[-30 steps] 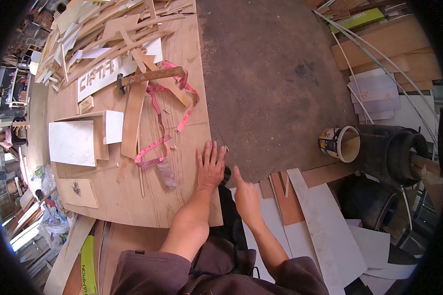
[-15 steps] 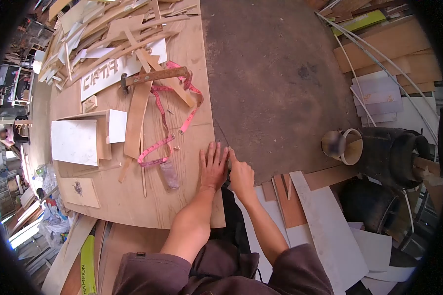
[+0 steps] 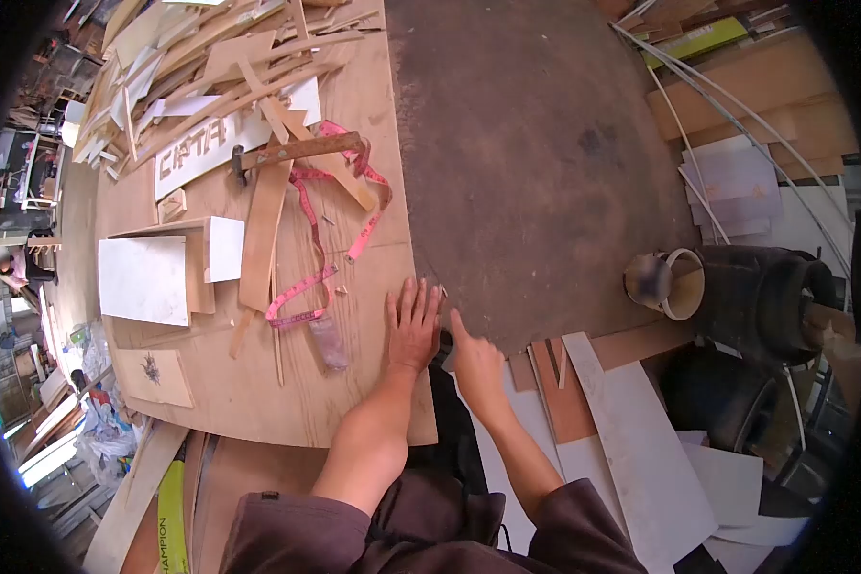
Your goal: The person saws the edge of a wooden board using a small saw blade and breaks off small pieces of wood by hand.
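My left hand [image 3: 415,327] lies flat on the light wooden tabletop [image 3: 373,383] at its right edge, fingers spread. Just off that edge is my right hand [image 3: 476,362], its index finger stretched forward and the other fingers curled. Whatever those curled fingers hold, if anything, is hidden. A tiny pale piece [image 3: 443,293] shows at the edge beyond my fingertips. Left of my hands lie a pink measuring tape [image 3: 303,292], a purplish translucent block [image 3: 329,344] and a hammer [image 3: 301,149] resting on wooden strips [image 3: 267,234].
Scrap wood strips [image 3: 230,57] pile up at the far left, near a white board with raised letters [image 3: 201,151]. A white-faced box [image 3: 143,277] stands at left. On the right are a bucket [image 3: 684,285], a black drum [image 3: 765,297] and leaning boards [image 3: 631,421].
My right hand has moved back slightly and to the right, away from the tabletop edge, uncovering the tiny pale piece. My left hand has stayed in place.
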Motion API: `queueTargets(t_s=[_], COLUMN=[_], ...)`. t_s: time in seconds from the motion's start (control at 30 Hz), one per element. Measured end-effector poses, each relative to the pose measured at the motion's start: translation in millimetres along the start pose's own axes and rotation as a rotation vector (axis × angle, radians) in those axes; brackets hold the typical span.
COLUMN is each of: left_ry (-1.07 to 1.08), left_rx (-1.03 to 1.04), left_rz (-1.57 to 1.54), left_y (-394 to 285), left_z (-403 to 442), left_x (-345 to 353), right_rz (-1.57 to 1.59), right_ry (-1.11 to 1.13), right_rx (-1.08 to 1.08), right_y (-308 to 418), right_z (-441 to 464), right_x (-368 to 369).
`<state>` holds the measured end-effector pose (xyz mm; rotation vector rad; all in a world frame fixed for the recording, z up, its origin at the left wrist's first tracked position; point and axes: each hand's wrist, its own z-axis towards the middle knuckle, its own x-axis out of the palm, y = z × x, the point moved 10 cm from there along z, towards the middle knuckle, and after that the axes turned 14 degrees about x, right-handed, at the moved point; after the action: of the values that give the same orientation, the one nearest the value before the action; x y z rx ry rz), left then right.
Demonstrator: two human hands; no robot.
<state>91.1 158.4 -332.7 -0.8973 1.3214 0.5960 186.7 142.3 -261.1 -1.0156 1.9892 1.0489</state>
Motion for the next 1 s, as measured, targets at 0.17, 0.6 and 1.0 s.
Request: queueTargets(t_s=[0.17,0.6,1.0], left_ry=[0.004,0.012,0.026], left_rx=[-0.033,-0.013,-0.009], left_rz=[-0.015,-0.006,-0.04], left_y=[-3,0,0], left_z=[-5,2,0], left_x=[-2,2,4], right_rz=[0.028,-0.045,-0.063], right_ry=[0.061,0.021,-0.08], right_rx=[0.061,0.022,-0.071], right_y=[-5,0,5], right_z=[-28,16,13], right_x=[-7,18,17])
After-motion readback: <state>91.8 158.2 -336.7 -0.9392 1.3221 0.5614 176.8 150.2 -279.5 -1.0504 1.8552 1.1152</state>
